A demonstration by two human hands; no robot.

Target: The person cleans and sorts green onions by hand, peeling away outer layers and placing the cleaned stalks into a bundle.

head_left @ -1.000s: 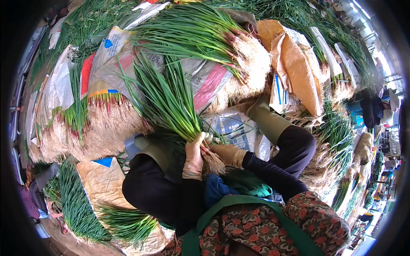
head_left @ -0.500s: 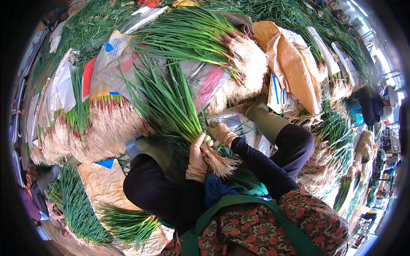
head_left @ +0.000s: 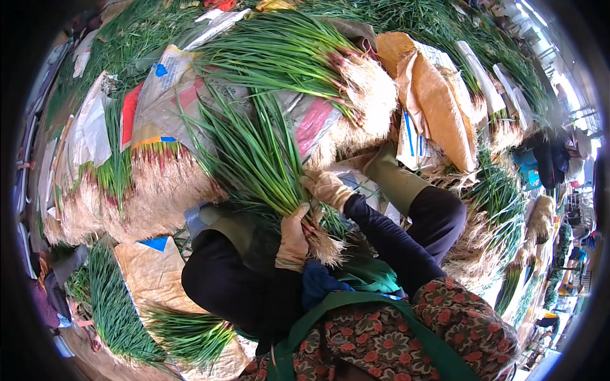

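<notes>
A bunch of green onions [head_left: 270, 159] lies aslant in front of me, leaves pointing up and left, pale roots [head_left: 327, 247] toward my lap. My left hand [head_left: 293, 238], in a light glove, is wrapped round its lower end just above the roots. Beside the stalks on the right is my right hand [head_left: 327, 189], gloved too, its fingers curled in against the bunch's edge. Whatever those fingers pinch is hidden. Beyond the bunch, a larger heap of green onions [head_left: 286, 54] rests on printed sacks, with its reddish stems and thick roots facing right.
More green onions with roots [head_left: 162, 174] stand under sacks at the left. A tan sack [head_left: 435, 95] covers others at the right. Low on the left, a small bundle [head_left: 187, 330] lies on a tan sack [head_left: 152, 270]. My bent knees [head_left: 232, 273] flank the bunch.
My right hand has moved slightly up along the stalks, away from the pale bulbs. The bunch has turned a little in my left hand, which keeps its hold.
</notes>
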